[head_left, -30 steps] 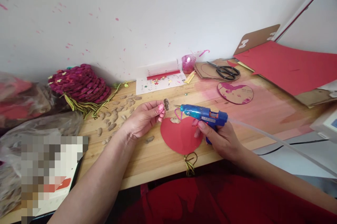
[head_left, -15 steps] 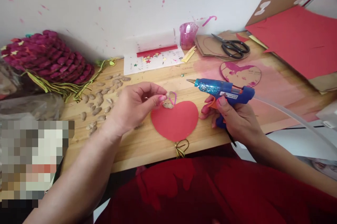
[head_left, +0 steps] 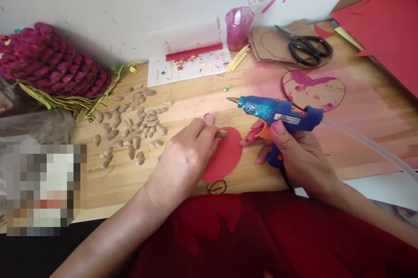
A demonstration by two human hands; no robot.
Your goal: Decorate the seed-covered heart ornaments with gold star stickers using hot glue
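A red paper heart (head_left: 227, 160) lies near the table's front edge, its left part hidden under my left hand (head_left: 189, 151). Those fingers are closed on a peanut (head_left: 222, 133) over the heart's upper part. A pink loop (head_left: 209, 118) sticks out above the heart, and a dark cord loop (head_left: 217, 187) lies below it. My right hand (head_left: 294, 147) is wrapped round the handle of a blue glue gun (head_left: 271, 110), fingers at the orange trigger. The gun's nozzle points left, above and right of the heart, with a glue stick in its back.
Many loose peanuts (head_left: 136, 142) lie left of the heart. Behind are a paper with stars (head_left: 156, 75), a pink cup (head_left: 238, 27) and scissors (head_left: 310, 49) on cardboard. A painted cardboard heart (head_left: 313, 90) is at right, a magenta peanut-covered object (head_left: 58, 62) at left.
My left hand has moved right and down over the red heart, now hiding its left part; a peanut shows at its fingertips. The view has shifted closer. The glue gun is still in my right hand.
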